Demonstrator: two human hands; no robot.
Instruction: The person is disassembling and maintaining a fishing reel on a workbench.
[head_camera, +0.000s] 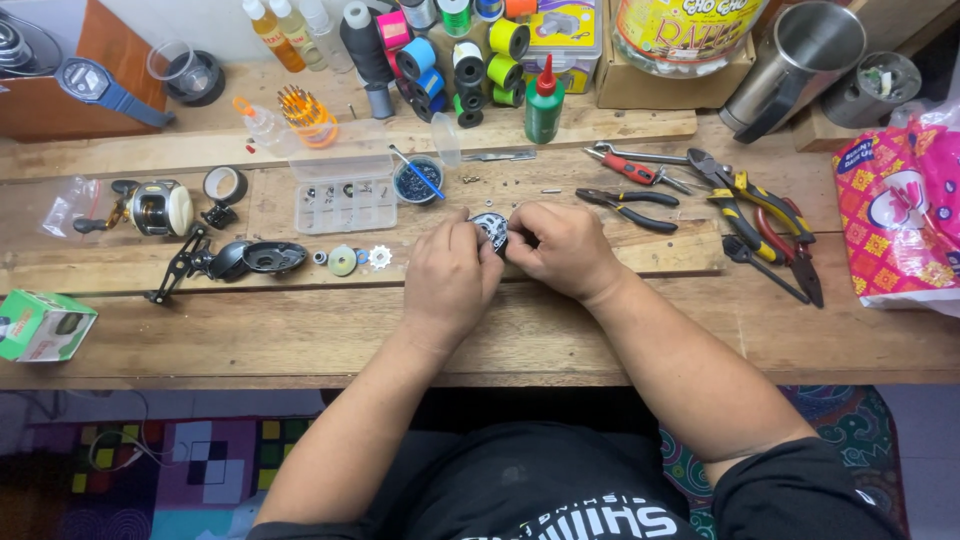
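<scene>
a person sits at a wooden workbench, seen from above. both hands meet at the middle of the bench around one small round dark metal reel part. the left hand is curled around its left side, fingers closed on it, seemingly to steady it. the right hand pinches its right edge with bent fingertips, as if working on something fine; what the fingertips touch is hidden.

left of the hands, taken-off pieces lie in a row, likely to keep their order: a black side cover, a black crank handle, then three small rings and gears, among them a white toothed gear. a second reel body, gold and cream, rests further left.

just behind the hands sits a clear parts tray with tiny screws sorted in compartments, and a small round dish holding a brush.

to the right, within reach, about five pliers and cutters lie spread out with red, black and yellow grips.

at the back stand a green bottle, several spools of coloured line and a steel cup.
</scene>
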